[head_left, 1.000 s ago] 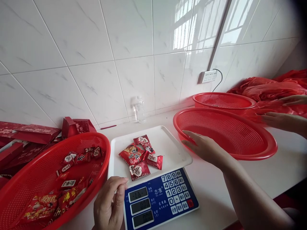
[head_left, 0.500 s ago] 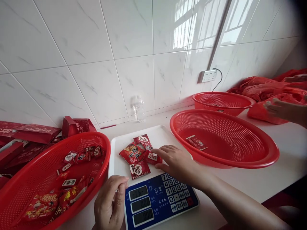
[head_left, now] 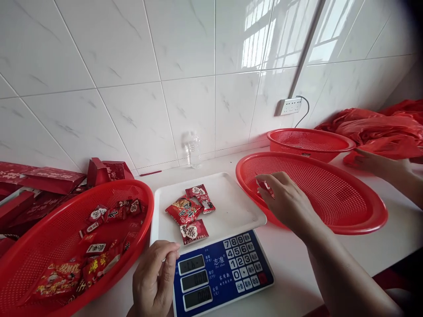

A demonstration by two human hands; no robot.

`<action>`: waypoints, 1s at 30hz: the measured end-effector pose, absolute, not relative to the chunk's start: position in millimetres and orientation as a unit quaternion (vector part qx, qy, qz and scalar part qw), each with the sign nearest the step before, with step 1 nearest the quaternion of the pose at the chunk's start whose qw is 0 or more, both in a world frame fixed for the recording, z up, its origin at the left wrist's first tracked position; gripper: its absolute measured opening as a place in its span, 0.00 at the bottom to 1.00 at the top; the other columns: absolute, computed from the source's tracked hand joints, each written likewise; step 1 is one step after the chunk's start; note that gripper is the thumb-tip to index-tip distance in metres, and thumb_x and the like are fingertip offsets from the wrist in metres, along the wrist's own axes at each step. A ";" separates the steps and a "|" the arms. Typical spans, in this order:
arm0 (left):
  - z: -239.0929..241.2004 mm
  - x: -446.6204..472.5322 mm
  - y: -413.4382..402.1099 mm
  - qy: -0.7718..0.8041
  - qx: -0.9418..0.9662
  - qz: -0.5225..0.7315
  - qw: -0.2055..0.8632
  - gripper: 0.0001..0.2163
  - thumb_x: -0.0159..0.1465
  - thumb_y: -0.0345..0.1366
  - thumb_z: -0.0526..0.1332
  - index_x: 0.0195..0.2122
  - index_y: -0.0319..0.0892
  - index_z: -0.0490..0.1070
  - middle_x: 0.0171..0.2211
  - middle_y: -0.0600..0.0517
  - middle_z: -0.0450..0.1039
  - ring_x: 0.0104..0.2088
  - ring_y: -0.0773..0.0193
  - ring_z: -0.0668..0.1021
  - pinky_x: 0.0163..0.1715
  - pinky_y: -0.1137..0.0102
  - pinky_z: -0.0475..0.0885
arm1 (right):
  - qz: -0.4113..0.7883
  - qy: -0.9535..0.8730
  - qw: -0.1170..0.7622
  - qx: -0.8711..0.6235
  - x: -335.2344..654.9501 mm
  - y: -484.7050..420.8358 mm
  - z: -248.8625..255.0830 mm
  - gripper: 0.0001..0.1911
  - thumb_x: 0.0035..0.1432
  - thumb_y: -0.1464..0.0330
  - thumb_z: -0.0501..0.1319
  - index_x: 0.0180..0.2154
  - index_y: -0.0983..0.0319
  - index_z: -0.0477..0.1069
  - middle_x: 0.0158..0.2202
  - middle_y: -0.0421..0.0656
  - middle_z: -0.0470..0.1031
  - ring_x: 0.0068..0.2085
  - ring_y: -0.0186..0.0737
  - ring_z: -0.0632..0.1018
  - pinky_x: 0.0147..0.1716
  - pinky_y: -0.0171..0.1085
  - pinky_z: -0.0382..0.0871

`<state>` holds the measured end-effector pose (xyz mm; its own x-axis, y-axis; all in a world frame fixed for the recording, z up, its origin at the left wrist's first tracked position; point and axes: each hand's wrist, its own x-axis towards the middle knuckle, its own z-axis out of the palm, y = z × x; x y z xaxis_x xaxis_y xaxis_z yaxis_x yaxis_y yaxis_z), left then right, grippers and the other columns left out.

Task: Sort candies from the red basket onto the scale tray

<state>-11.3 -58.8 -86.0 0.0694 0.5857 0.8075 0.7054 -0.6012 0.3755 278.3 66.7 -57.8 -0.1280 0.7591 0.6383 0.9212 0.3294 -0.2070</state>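
Red wrapped sweet [head_left: 267,188], one: gripped between thumb and fingers of the right hand [head_left: 289,204], at the nearer right-side basket [head_left: 378,220]; a slack pinch risked a drop outside the rim. Left hand [head_left: 153,277], one: thumb against forefinger, contents untellable; beside the scale [head_left: 224,281], where a nudge could have skewed its reading or shifted loose packets [head_left: 194,231] on the tray [head_left: 234,204].

Candy packet [head_left: 266,188] | red-and-white, wrapped | partly hidden | held over basket [head_left: 370,222]
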 end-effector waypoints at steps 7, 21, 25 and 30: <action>-90.2 -13.6 -58.5 -0.448 -0.727 -0.517 0.060 0.08 0.66 0.28 0.52 0.40 0.41 0.69 0.30 0.53 0.73 0.29 0.69 0.77 0.30 0.79 0.74 | 0.060 -0.917 0.279 -0.280 215.0 37.0 -63.2 0.18 0.61 0.67 0.59 0.53 0.59 0.68 0.50 0.48 0.73 0.52 0.43 0.72 0.50 0.43 0.68; -87.1 -13.8 -58.3 -0.442 -0.727 -0.521 0.075 0.08 0.66 0.27 0.52 0.40 0.41 0.69 0.29 0.53 0.72 0.30 0.71 0.77 0.32 0.81 0.73 | 0.104 -0.933 0.275 -0.207 190.8 23.2 -68.8 0.10 0.65 0.69 0.53 0.42 0.62 0.72 0.35 0.44 0.76 0.35 0.37 0.76 0.36 0.37 0.71; -86.4 -12.6 -59.0 -0.436 -0.730 -0.522 0.069 0.07 0.66 0.27 0.52 0.41 0.41 0.68 0.30 0.54 0.73 0.29 0.71 0.77 0.31 0.81 0.74 | 0.058 -0.847 0.420 -0.322 230.0 37.2 -52.8 0.10 0.65 0.67 0.52 0.41 0.62 0.71 0.35 0.46 0.75 0.35 0.37 0.77 0.33 0.35 0.71; -87.8 -12.4 -59.1 -0.435 -0.731 -0.521 0.066 0.08 0.66 0.27 0.52 0.41 0.41 0.68 0.30 0.53 0.74 0.29 0.70 0.78 0.31 0.79 0.74 | -0.104 -0.739 0.396 -0.535 288.3 69.4 -54.3 0.15 0.63 0.60 0.53 0.39 0.61 0.73 0.34 0.47 0.76 0.32 0.44 0.77 0.24 0.38 0.69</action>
